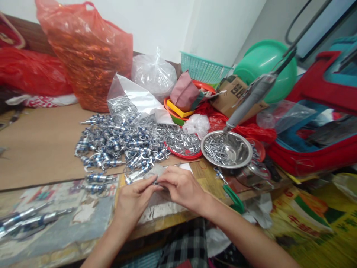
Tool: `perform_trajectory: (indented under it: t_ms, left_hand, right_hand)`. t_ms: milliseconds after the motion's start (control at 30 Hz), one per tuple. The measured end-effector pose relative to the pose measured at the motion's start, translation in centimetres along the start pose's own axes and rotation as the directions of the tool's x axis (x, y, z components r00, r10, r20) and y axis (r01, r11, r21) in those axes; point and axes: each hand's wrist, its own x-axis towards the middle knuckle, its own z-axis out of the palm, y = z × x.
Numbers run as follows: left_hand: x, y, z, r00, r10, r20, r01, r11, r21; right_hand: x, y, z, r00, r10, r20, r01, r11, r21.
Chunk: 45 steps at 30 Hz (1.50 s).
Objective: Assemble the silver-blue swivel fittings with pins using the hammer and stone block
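Hands met over the table [200, 176]. Left hand [131, 197]: thumb and forefinger pinched on a small metal piece [155, 182]. Right hand [180, 184]: fingers closed on the same piece, hiding most of it; exact shape couldn't be made out. Piece sat between both sets of fingertips, above a white sheet [156, 212], on the near side of a pile of metal hooks [111, 145]. Judged light, stiff, probably slick, easy to drop, unlikely fragile; best held by fingertip pinch at opposite ends. Steel bowl [242, 149] with pins [216, 150] stood beyond, to the right; red tray [186, 157] just beside it.
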Motion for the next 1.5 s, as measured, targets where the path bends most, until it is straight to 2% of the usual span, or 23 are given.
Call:
perform_trajectory:
  t_ms: [100,200,267,367,467,533,600,700,800,900,1100,1267,1400,1500]
  left_hand:
    - [0.2,0.0,-0.3,0.993,0.119,0.021,-0.12,0.99,0.077]
    - [0.3,0.1,-0.4,0.97,0.236,-0.066,-0.227,0.966,0.122]
    - [0.2,0.2,-0.3,0.966,0.243,-0.085,-0.237,0.968,0.079]
    - [0.0,0.2,-0.4,0.991,0.135,0.021,-0.133,0.989,-0.058]
    - [-0.2,0.5,-0.8,0.99,0.0,0.144,0.026,0.984,-0.177]
    - [-0.2,0.9,-1.0,0.981,-0.08,0.179,0.121,0.965,-0.232]
    - [-0.3,1.1,-1.2,0.972,-0.148,0.181,0.195,0.941,-0.276]
    - [-0.4,1.4,-1.1,0.964,-0.189,0.187,0.237,0.929,-0.283]
    - [-0.5,1.7,-0.9,0.972,-0.162,0.173,0.196,0.96,-0.2]
    - [-0.7,1.9,-0.9,0.982,-0.099,0.161,0.12,0.985,-0.127]
    - [-1.2,1.8,-1.2,0.984,0.065,0.166,-0.056,0.997,-0.062]
    - [-1.7,1.4,-1.2,0.96,0.244,0.134,-0.24,0.97,-0.051]
    - [-1.4,1.8,-1.4,0.953,0.257,0.162,-0.249,0.966,-0.068]
    - [-1.0,2.4,-1.7,0.956,0.186,0.226,-0.163,0.98,-0.119]
  right_hand:
    - [-0.1,0.1,0.0,0.998,-0.058,0.014,0.058,0.998,-0.016]
    - [-0.4,0.0,0.0,0.996,-0.084,0.037,0.084,0.996,-0.001]
    - [-0.7,-0.1,0.2,0.996,-0.071,0.045,0.07,0.997,0.018]
    - [-1.1,-0.2,0.3,0.999,-0.044,0.022,0.043,0.996,0.077]
    - [-1.5,-0.3,0.3,0.998,0.012,-0.065,0.0,0.985,0.174]
    - [-2.0,-0.4,0.3,0.989,0.072,-0.128,-0.04,0.971,0.234]
    - [-2.6,-0.4,0.5,0.98,0.07,-0.187,-0.019,0.965,0.263]
    - [-3.6,-0.1,0.8,0.952,-0.143,-0.269,0.184,0.974,0.132]
    - [-4.2,0.3,0.9,0.89,-0.377,-0.258,0.367,0.926,-0.087]
    - [-4.3,0.5,0.5,0.867,-0.439,-0.236,0.411,0.897,-0.16]
    - [-4.4,0.3,0.4,0.874,-0.364,-0.321,0.346,0.931,-0.115]
    - [-4.6,0.0,0.7,0.901,-0.259,-0.347,0.272,0.962,-0.011]
    - [-4.2,-0.9,0.6,0.915,-0.132,-0.381,0.197,0.971,0.136]
    - [-3.7,-1.7,0.6,0.912,0.106,-0.396,0.045,0.934,0.354]
